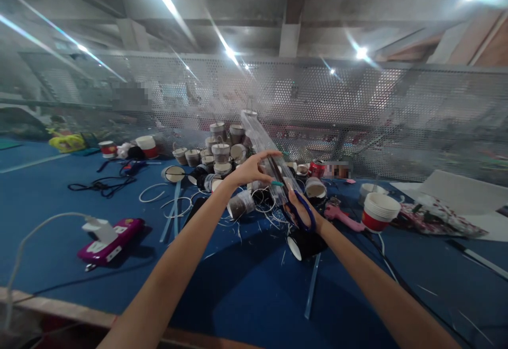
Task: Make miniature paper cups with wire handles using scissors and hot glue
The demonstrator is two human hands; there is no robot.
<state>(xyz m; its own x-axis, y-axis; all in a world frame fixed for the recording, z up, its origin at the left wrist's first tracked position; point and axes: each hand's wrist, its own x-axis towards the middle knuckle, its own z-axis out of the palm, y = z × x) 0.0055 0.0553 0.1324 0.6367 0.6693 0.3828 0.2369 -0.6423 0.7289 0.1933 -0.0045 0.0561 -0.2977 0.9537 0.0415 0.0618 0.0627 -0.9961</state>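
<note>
In the head view, blue-handled scissors (305,214) are gripped in my right hand (300,210), with their blades pointing up and away to the left. My left hand (254,170) is beside the blades, its thumb and fingers curved round the near side of a long clear plastic piece (260,137). Whether the fingers press on the plastic or on the blades is hard to tell. Below my right hand a black cup-like piece (301,244) lies on its side. Grey-brown cups (220,153) stand stacked behind my left hand.
On the blue table (234,275) are white rings, clear strips and scraps. A purple power strip (111,240) with a white plug lies left. To the right are a pink glue gun (343,217), stacked paper cups (380,211) and a red can (316,169). Perforated metal panels stand behind.
</note>
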